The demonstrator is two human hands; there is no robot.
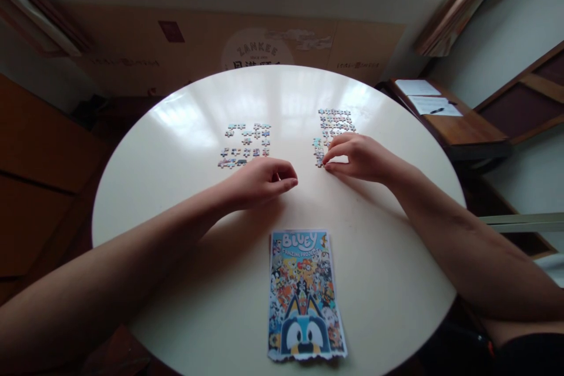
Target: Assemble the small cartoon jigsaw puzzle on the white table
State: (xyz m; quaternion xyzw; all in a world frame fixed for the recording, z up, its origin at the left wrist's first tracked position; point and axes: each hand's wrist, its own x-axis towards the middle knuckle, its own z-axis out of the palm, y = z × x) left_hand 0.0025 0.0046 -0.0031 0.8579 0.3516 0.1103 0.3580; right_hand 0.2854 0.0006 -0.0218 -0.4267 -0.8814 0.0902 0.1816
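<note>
My right hand (359, 155) reaches in from the right, thumb and fingertips closing on a jigsaw puzzle piece (320, 163) at the lower end of a short column. That column adjoins a block of rows of puzzle pieces (335, 119), part of which my hand hides. My left hand (267, 181) hovers low near the table's middle, fingers curled and thumb against the index finger; whatever it may pinch is too small to make out. Just beyond it lies a loose group of puzzle pieces (247, 141), several in spaced rows. Closer to me rests a printed Bluey picture (304, 294) with a ragged lower edge.
Everything lies on a white oval table (198, 305) with window glare at its far side. A wooden side table (462, 126) to the right bears papers (429, 106) and a pen (437, 110). Behind stands a cardboard panel (198, 41) with printed lettering.
</note>
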